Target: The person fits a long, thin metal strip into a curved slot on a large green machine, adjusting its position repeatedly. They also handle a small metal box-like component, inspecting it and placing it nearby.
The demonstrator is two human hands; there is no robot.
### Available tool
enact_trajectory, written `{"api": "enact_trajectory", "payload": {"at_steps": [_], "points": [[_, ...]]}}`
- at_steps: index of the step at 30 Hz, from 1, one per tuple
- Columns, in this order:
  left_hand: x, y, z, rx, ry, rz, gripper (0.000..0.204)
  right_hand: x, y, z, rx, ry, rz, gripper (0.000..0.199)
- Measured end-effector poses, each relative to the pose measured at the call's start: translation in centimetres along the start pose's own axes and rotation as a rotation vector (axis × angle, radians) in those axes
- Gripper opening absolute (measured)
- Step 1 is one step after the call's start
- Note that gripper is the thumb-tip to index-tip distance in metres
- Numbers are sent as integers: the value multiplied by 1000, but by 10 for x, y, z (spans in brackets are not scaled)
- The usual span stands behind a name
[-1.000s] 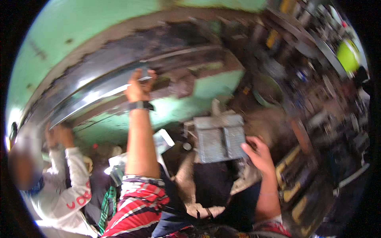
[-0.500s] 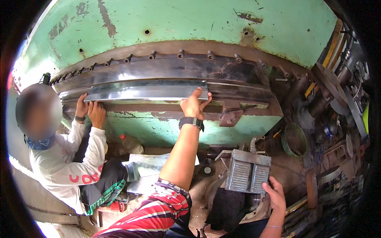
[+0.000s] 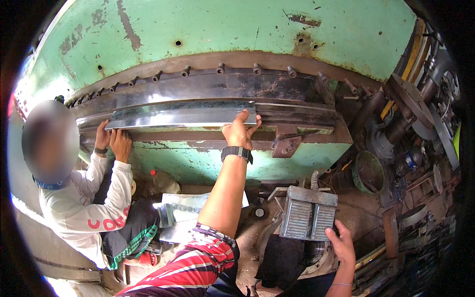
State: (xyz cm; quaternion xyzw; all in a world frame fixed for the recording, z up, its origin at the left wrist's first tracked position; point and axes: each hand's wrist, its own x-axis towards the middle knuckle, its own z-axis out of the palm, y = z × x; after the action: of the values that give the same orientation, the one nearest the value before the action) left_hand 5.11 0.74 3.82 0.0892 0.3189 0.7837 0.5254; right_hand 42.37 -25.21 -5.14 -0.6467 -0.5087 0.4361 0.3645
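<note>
Facing green machine (image 3: 237,34) across upper frame, co-worker (image 3: 89,210) at left, shiny metal strip (image 3: 178,115) left of centre, grey ridged box (image 3: 298,218) at lower right. Pinching strip's right end with left hand (image 3: 237,133), thumb on top, opposite co-worker's hands (image 3: 119,143) at left end. Spreading right hand (image 3: 343,243) beside box, contact unclear.

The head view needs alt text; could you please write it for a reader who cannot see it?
The person's left hand and a co-worker's hands hold opposite ends of a shiny metal strip at a large green machine. The person's right hand is beside a grey double pedal.
</note>
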Motion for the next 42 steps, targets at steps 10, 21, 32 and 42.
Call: {"api": "enact_trajectory", "payload": {"at_steps": [10,21,32,42], "points": [[3,-2,-3,11,-31,17,34,1,-5,-3,53,-47,61,72],[4,-3,-3,-13,-16,21,34,-5,-3,-5,153,-74,57,66],[2,-1,-1,-11,-52,14,38,-6,-29,-2,123,-126,75,78],[40,-15,-36,308,-75,226,25,-10,-28,7,53,-11,119,63]]}}
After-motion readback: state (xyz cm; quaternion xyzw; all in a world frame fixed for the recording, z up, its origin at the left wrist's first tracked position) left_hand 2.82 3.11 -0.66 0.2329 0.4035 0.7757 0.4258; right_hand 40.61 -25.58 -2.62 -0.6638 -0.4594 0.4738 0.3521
